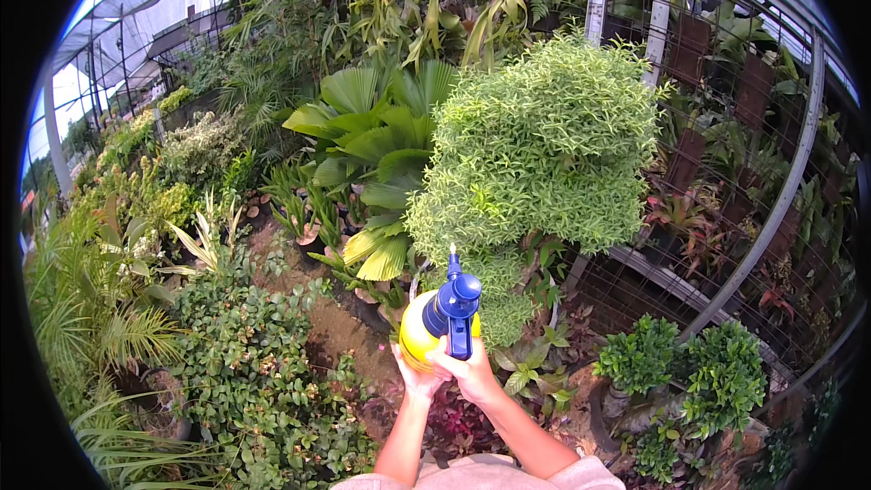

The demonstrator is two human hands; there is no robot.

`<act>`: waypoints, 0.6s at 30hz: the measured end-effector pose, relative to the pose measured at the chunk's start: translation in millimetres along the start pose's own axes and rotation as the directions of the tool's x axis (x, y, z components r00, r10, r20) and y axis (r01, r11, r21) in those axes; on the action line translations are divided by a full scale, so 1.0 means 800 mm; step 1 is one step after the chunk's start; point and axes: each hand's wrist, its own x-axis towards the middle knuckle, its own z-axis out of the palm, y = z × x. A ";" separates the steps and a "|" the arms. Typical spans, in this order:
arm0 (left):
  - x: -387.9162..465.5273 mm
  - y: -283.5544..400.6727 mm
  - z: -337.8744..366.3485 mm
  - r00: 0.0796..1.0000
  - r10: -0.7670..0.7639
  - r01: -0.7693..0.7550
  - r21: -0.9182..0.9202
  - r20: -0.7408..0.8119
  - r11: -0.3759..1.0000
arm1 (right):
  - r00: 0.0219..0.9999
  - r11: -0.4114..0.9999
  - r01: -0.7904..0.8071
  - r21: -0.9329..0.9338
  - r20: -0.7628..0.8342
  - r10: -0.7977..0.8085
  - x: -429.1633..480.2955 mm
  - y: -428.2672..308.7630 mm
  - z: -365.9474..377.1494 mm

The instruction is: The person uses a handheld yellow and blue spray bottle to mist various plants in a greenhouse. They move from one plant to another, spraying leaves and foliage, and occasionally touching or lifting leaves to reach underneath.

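Note:
Both my hands are on a yellow pump spray bottle [416, 327] with a blue head. My right hand [469, 369] grips the blue handle [461, 339], its thumb lying along the near side. From below and the left, my left hand [418, 376] supports the yellow body. The white-tipped nozzle [453, 250] points away from me, at the lower foliage of a dense, clipped bush [537, 150] with small light green leaves. A faint whitish haze shows just ahead of the nozzle. The undersides of my fingers are hidden by the bottle.
A fan palm [381, 129] grows left of the bush. At right stands a metal frame with wire mesh [742, 218] and plants behind it. Small clipped shrubs [721, 367] stand lower right. Leafy ground plants [265, 367] border a dirt path [343, 330] at left.

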 end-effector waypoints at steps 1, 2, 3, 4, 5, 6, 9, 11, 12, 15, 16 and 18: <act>0.001 -0.009 0.008 1.000 0.022 -0.022 -0.034 0.020 0.999 | 1.000 0.999 -0.003 -0.047 -0.013 0.003 0.002 0.011 0.001; -0.009 -0.028 0.014 0.994 0.104 -0.093 0.205 -0.044 0.974 | 0.998 0.998 -0.063 0.003 0.030 0.063 0.002 0.025 0.000; -0.015 -0.019 -0.011 0.991 0.121 -0.108 0.195 -0.055 0.975 | 1.000 0.996 -0.029 -0.080 -0.007 0.029 0.000 0.041 0.010; -0.019 -0.018 -0.022 0.990 0.126 -0.113 0.178 -0.065 0.978 | 0.999 0.995 -0.020 -0.098 -0.032 0.017 -0.003 0.054 0.010; -0.026 -0.018 -0.033 0.983 0.098 -0.086 0.079 -0.155 0.993 | 0.998 0.993 -0.011 -0.116 -0.056 0.005 -0.004 0.062 0.008; -0.030 -0.018 -0.020 0.986 0.062 -0.046 0.102 -0.156 0.994 | 0.993 0.997 -0.058 -0.043 -0.101 0.054 -0.003 0.066 0.002; -0.032 0.010 -0.009 0.969 0.016 0.050 0.258 -0.247 0.965 | 0.976 0.991 -0.066 0.119 -0.199 0.089 -0.004 0.049 -0.001; -0.027 0.014 0.020 0.976 -0.094 0.146 0.263 -0.198 0.954 | 0.973 0.991 0.005 0.133 -0.231 0.026 -0.001 0.036 -0.010; -0.024 0.014 0.036 0.973 -0.112 0.154 0.203 -0.203 0.967 | 0.971 0.989 0.031 0.147 -0.238 0.005 -0.001 0.024 -0.007; -0.020 0.019 0.037 0.979 -0.113 0.151 0.235 -0.169 0.960 | 0.979 0.984 0.012 0.180 -0.200 0.025 0.000 0.004 0.000; -0.020 0.022 0.031 0.982 -0.150 0.171 0.200 -0.117 0.965 | 0.980 0.985 -0.008 0.175 -0.195 0.042 0.000 0.006 -0.001; -0.026 0.016 0.022 0.980 -0.101 0.150 0.303 -0.172 0.941 | 0.979 0.985 -0.044 0.165 -0.188 0.076 0.003 0.016 -0.006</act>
